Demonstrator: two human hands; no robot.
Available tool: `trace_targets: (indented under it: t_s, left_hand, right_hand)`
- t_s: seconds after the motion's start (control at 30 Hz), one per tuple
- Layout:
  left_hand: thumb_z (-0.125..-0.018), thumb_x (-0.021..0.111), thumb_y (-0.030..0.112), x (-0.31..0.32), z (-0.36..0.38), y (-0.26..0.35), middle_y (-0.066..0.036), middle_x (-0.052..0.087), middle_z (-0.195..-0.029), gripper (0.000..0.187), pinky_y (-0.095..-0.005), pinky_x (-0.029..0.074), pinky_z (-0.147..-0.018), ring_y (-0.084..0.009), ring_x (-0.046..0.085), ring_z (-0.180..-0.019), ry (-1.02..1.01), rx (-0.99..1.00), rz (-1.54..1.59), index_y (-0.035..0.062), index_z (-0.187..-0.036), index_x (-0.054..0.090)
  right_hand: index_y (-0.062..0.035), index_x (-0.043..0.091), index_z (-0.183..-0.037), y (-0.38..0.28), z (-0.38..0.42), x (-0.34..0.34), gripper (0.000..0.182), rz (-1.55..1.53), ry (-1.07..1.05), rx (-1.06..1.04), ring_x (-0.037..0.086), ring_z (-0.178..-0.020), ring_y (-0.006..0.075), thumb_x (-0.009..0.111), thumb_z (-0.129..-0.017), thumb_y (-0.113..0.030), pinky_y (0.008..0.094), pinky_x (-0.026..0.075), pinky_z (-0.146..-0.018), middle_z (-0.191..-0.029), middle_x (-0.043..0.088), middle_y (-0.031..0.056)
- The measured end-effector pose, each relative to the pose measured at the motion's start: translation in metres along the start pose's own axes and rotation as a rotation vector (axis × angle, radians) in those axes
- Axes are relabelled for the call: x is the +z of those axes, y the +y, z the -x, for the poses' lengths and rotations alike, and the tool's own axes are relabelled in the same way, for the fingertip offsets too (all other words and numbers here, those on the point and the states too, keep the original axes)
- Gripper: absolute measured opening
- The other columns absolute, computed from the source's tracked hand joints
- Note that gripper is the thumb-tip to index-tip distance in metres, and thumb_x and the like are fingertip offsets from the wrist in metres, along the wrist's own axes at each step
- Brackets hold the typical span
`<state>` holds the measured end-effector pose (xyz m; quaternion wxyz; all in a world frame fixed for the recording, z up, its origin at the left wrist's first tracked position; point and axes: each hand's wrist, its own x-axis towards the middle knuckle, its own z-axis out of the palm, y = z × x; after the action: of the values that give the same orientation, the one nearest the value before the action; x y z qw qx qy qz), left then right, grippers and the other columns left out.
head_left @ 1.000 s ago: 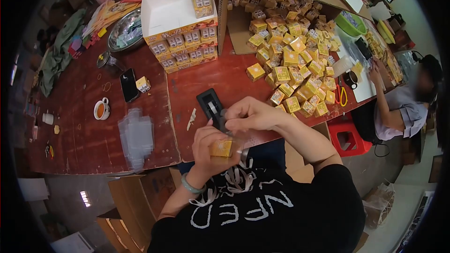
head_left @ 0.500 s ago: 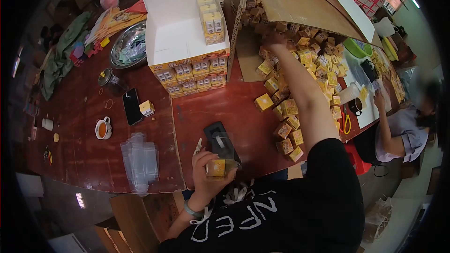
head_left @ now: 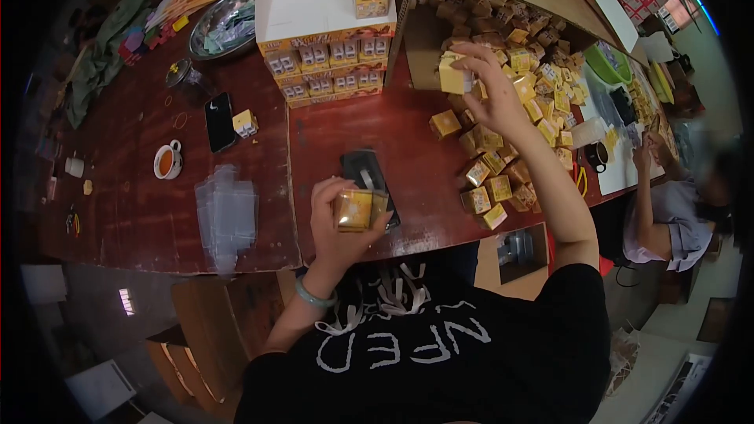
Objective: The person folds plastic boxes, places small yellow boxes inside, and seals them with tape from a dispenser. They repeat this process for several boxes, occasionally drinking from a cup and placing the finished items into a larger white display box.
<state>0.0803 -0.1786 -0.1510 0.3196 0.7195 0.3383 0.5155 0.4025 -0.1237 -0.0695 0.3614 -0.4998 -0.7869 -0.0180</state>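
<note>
Left hand [head_left: 339, 216] clenched around a small yellow box in clear wrap [head_left: 355, 210], black tape dispenser [head_left: 367, 180] just behind that grip, right hand [head_left: 488, 88] gripping a second yellow box [head_left: 454, 74] — lifted over the heap of loose yellow boxes [head_left: 510, 126], red table [head_left: 377, 133] beneath.

"NFED" in white letters on the black shirt [head_left: 440, 361] (seen upside down)

Two small yellow boxes [head_left: 355, 210] [head_left: 454, 74], each gripped above the table
</note>
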Motion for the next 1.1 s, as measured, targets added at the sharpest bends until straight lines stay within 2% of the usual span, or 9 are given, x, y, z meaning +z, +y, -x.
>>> trace_targets:
  t_s: [0.03, 0.17, 0.27, 0.47, 0.6, 0.7, 0.83, 0.93, 1.1]
  left_hand:
    - [-0.06, 0.092, 0.008, 0.002, 0.0, 0.003, -0.012, 0.052, -0.113, 0.07, -0.0362, 0.049, -0.092, -0.0245, 0.057, -0.101, 0.023, -0.021, 0.035, 0.004, -0.116, 0.05]
    - [-0.069, 0.089, 0.005, 0.004, 0.003, 0.025, -0.01, 0.054, -0.12, 0.07, -0.0323, 0.05, -0.093, -0.0165, 0.057, -0.108, 0.013, -0.084, 0.049, 0.0046, -0.123, 0.044]
    - [-0.071, 0.087, 0.003, 0.01, 0.011, 0.027, -0.011, 0.055, -0.125, 0.07, -0.0318, 0.05, -0.094, -0.0168, 0.057, -0.111, -0.085, -0.359, 0.668, 0.0038, -0.125, 0.043]
    - [-0.073, 0.085, 0.0, -0.002, 0.024, 0.035, -0.01, 0.056, -0.124, 0.066, -0.0285, 0.053, -0.089, -0.0152, 0.06, -0.107, -0.023, -0.235, 0.505, 0.0036, -0.126, 0.045]
    - [-0.072, 0.086, 0.001, -0.006, 0.031, 0.024, -0.011, 0.056, -0.123, 0.067, -0.0289, 0.053, -0.089, -0.0161, 0.06, -0.107, 0.023, -0.18, 0.388, 0.0034, -0.125, 0.045]
    - [-0.071, 0.087, 0.002, -0.008, 0.035, 0.023, -0.011, 0.056, -0.124, 0.068, -0.0295, 0.053, -0.09, -0.017, 0.06, -0.108, 0.036, -0.194, 0.367, 0.0033, -0.125, 0.045]
    - [-0.071, 0.088, 0.004, -0.012, 0.04, 0.007, -0.012, 0.056, -0.123, 0.07, -0.0307, 0.053, -0.091, -0.0181, 0.06, -0.108, 0.042, -0.193, 0.251, 0.0031, -0.125, 0.044]
    - [-0.072, 0.086, 0.001, -0.015, 0.042, 0.005, -0.011, 0.057, -0.124, 0.068, -0.0305, 0.051, -0.092, -0.0176, 0.059, -0.109, 0.04, -0.202, 0.226, 0.0035, -0.125, 0.043]
    - [-0.073, 0.085, 0.0, -0.019, 0.041, 0.009, -0.01, 0.058, -0.12, 0.067, -0.0293, 0.051, -0.091, -0.0161, 0.059, -0.106, 0.049, -0.211, 0.219, 0.0039, -0.125, 0.043]
  right_hand:
    - [-0.0114, 0.052, -0.121, -0.019, 0.013, 0.003, 0.05, -0.08, 0.046, -0.026, 0.061, -0.11, 0.0333, 0.063, -0.075, 0.007, 0.0394, 0.053, -0.083, -0.134, 0.051, 0.0124]
    - [-0.0097, 0.052, -0.119, -0.071, 0.063, 0.032, 0.052, -0.477, 0.14, 0.068, 0.054, -0.122, 0.0296, 0.065, -0.073, 0.01, 0.0357, 0.049, -0.094, -0.136, 0.051, 0.0152]
    - [-0.009, 0.052, -0.118, -0.104, 0.085, 0.05, 0.052, -0.435, 0.218, 0.054, 0.054, -0.122, 0.0353, 0.064, -0.072, 0.012, 0.0387, 0.047, -0.098, -0.137, 0.05, 0.0178]
    - [-0.0092, 0.06, -0.113, -0.087, 0.148, 0.11, 0.044, 0.102, 0.105, 0.11, 0.058, -0.112, 0.0356, 0.064, -0.074, 0.008, 0.0433, 0.05, -0.092, -0.13, 0.055, 0.0133]
    - [-0.0075, 0.062, -0.114, -0.084, 0.171, 0.13, 0.04, 0.003, 0.085, 0.262, 0.057, -0.111, 0.0365, 0.06, -0.077, 0.008, 0.0428, 0.051, -0.088, -0.129, 0.055, 0.0133]
    - [-0.0052, 0.059, -0.115, -0.083, 0.177, 0.128, 0.038, 0.026, 0.109, 0.221, 0.057, -0.112, 0.0377, 0.06, -0.079, 0.007, 0.0436, 0.05, -0.088, -0.128, 0.055, 0.0161]
    - [-0.0021, 0.054, -0.116, -0.106, 0.16, 0.124, 0.034, -0.027, 0.299, 0.456, 0.056, -0.11, 0.0376, 0.064, -0.084, -0.002, 0.0434, 0.046, -0.093, -0.125, 0.055, 0.0186]
    - [-0.0048, 0.056, -0.117, -0.121, 0.142, 0.133, 0.038, 0.116, 0.122, 0.577, 0.057, -0.106, 0.0362, 0.069, -0.082, -0.007, 0.0425, 0.047, -0.092, -0.123, 0.056, 0.0157]
    - [-0.0073, 0.057, -0.121, -0.091, 0.15, 0.141, 0.044, 0.033, 0.106, 0.478, 0.056, -0.112, 0.0372, 0.068, -0.079, -0.003, 0.0438, 0.048, -0.096, -0.131, 0.054, 0.0162]
